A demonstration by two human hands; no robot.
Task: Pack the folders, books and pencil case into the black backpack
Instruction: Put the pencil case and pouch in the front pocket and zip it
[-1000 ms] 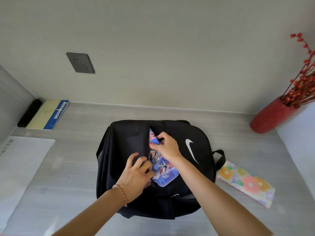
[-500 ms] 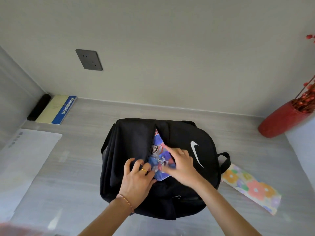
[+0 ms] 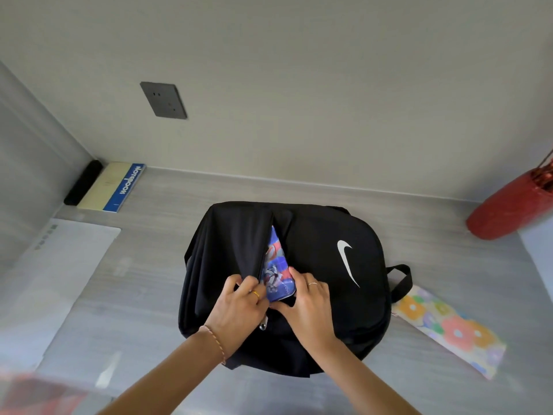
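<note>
Most of the pencil case (image 3: 276, 272) is swallowed by the black backpack (image 3: 323, 265) here, only a blue strip with cartoon print shows through the zipper slit, and its near rounded corner pokes out between the two hands. What else is inside the bag is hidden. Bottom left there's a blurry red patch (image 3: 39, 393) cut off by the frame, can't tell what it is, and the red vase (image 3: 505, 205) on the right is cropped too.

The left hand (image 3: 239, 307) has its fingers curled, pinching the left lip of the opening and pulling it aside. The right hand (image 3: 311, 307) lies on the case's near end, thumb under the corner and fingers along its right edge; looks like a light grip rather than a flat push, but the angle makes that a bit iffy.

The backpack lies flat on the grey table (image 3: 149, 280), mid-table, with bare table in front and on both sides. White paper sheet (image 3: 59, 280) is off to the left, well apart. A notebook (image 3: 115, 187) and a black bar-shaped thing (image 3: 82, 182) sit in the far left corner against the wall. The floral folder (image 3: 449, 327) lies just beside the bag's right edge, near the strap loop (image 3: 401, 280).
</note>
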